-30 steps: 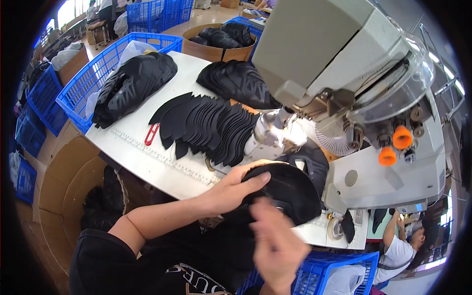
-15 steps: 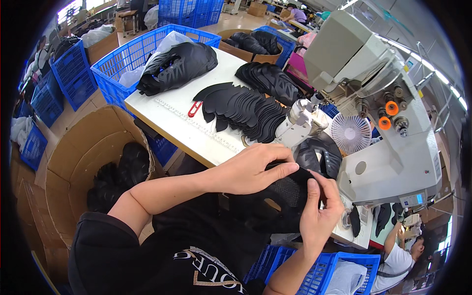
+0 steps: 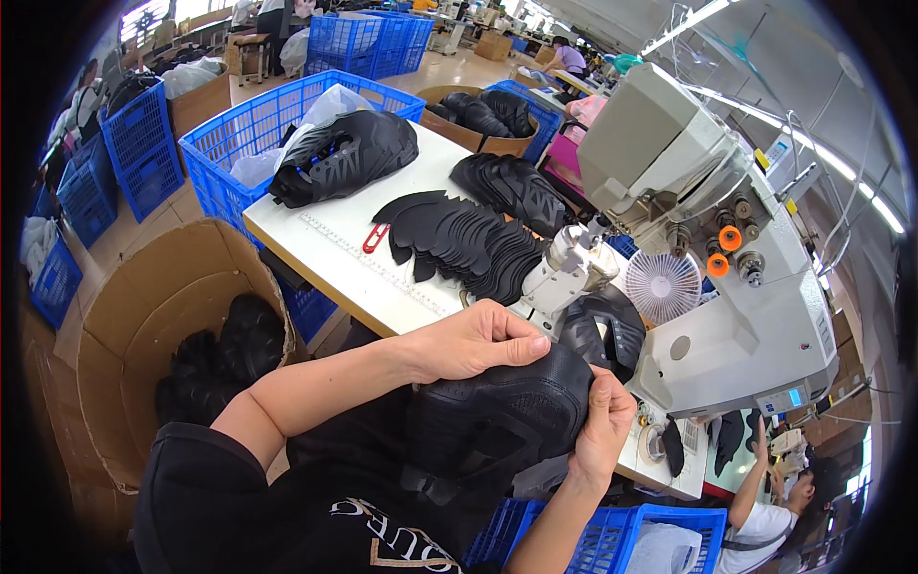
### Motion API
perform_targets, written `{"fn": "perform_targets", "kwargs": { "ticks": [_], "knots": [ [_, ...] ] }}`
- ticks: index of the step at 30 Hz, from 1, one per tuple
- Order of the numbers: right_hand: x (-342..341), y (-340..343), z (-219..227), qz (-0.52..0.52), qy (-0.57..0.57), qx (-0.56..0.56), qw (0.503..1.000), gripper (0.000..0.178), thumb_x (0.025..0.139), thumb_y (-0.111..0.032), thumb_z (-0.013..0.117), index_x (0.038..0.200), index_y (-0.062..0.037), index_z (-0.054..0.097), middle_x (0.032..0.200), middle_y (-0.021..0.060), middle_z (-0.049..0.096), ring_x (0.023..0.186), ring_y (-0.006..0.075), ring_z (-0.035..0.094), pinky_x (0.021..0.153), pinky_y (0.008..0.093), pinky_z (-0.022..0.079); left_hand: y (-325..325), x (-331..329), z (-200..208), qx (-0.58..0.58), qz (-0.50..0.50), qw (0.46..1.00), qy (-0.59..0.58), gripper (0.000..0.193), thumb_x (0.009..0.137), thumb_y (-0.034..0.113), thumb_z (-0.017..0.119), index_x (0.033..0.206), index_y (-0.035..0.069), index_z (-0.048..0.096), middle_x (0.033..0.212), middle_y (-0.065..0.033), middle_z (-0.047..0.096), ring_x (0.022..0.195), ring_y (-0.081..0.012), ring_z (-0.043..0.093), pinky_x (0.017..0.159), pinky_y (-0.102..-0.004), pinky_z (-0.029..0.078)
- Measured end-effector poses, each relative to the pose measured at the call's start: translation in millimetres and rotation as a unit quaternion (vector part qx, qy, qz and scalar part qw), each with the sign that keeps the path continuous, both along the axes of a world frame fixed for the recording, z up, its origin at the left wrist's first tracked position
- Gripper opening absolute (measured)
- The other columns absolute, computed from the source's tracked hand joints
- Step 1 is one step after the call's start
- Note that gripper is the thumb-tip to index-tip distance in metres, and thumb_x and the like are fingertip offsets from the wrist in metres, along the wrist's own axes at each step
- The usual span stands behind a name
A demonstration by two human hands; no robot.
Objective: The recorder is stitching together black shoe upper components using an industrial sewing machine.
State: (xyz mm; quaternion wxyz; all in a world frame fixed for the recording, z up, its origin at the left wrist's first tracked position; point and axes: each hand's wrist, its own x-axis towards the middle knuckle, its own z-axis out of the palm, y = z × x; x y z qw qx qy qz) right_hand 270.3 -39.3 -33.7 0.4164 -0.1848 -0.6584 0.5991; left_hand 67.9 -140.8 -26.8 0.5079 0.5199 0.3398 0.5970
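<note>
Between my two hands is a black shoe upper [image 3: 507, 407], held up in front of my body with its rounded end toward the sewing machine [image 3: 736, 316]. My left hand [image 3: 478, 342] pinches its top edge, thumb lying along the rim. At the right edge my right hand [image 3: 602, 426] grips it, thumb on the near face and fingers behind. Just past my hands, another black shoe upper [image 3: 602, 330] rests by the machine's post. A fanned row of black curved pieces [image 3: 469, 239] lies on the white table [image 3: 335, 253].
A red clip [image 3: 376, 238] lies by the fanned pieces. Stacked uppers [image 3: 512, 191] and bundled uppers [image 3: 349, 158] sit farther back. A small white fan [image 3: 663, 287] stands by the machine. On the left is a cardboard box [image 3: 124, 335] holding black uppers; a blue crate [image 3: 225, 143] stands behind.
The shoe upper has turned so its smooth rounded outer side shows instead of the mesh and opening. Both hands have shifted with it, and the whole view has tilted slightly.
</note>
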Motion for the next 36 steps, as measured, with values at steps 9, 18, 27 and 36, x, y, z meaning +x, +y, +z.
{"fn": "perform_targets", "kwargs": {
  "ticks": [9,18,27,36],
  "knots": [
    [-17,1,8,-0.044,-0.004,0.033,0.998,0.030,0.097,-0.023,0.064,0.104,0.0051,0.071,0.083,0.0022,0.069,0.073,0.0050,0.057,0.066,0.0177,0.044,-1,-2,-2,-0.036,0.002,0.995,-0.088,0.038,0.100,0.034,0.058,0.110,-0.001,0.070,0.094,0.0004,0.070,0.083,-0.0020,0.059,0.077,-0.0202,0.048],
    [-26,1,5,-0.042,-0.024,0.082,0.995,0.024,0.098,-0.016,0.062,0.105,0.0050,0.071,0.083,0.0008,0.068,0.073,0.0040,0.056,0.066,0.0179,0.044,-1,8,-14,-0.029,0.004,0.992,-0.120,0.035,0.096,0.029,0.065,0.115,-0.001,0.068,0.096,-0.0009,0.071,0.085,-0.0038,0.062,0.077,-0.0210,0.050],
    [-18,11,5,-0.058,-0.025,0.090,0.994,0.026,0.099,-0.019,0.061,0.106,0.0046,0.071,0.088,0.0033,0.070,0.078,0.0063,0.058,0.071,0.0197,0.046,1,3,-21,-0.049,-0.014,0.978,-0.200,0.034,0.098,0.026,0.062,0.119,0.000,0.066,0.104,-0.0045,0.071,0.091,-0.0066,0.066,0.083,-0.0213,0.052],
    [-8,12,22,-0.100,-0.072,0.150,0.981,0.034,0.101,-0.026,0.057,0.106,0.0042,0.071,0.085,0.0023,0.069,0.076,0.0063,0.058,0.070,0.0192,0.046,8,-2,-10,-0.018,0.035,0.995,-0.090,0.033,0.097,0.017,0.063,0.124,-0.002,0.061,0.110,-0.0071,0.069,0.100,-0.0100,0.064,0.091,-0.0240,0.050]
  ]
}}
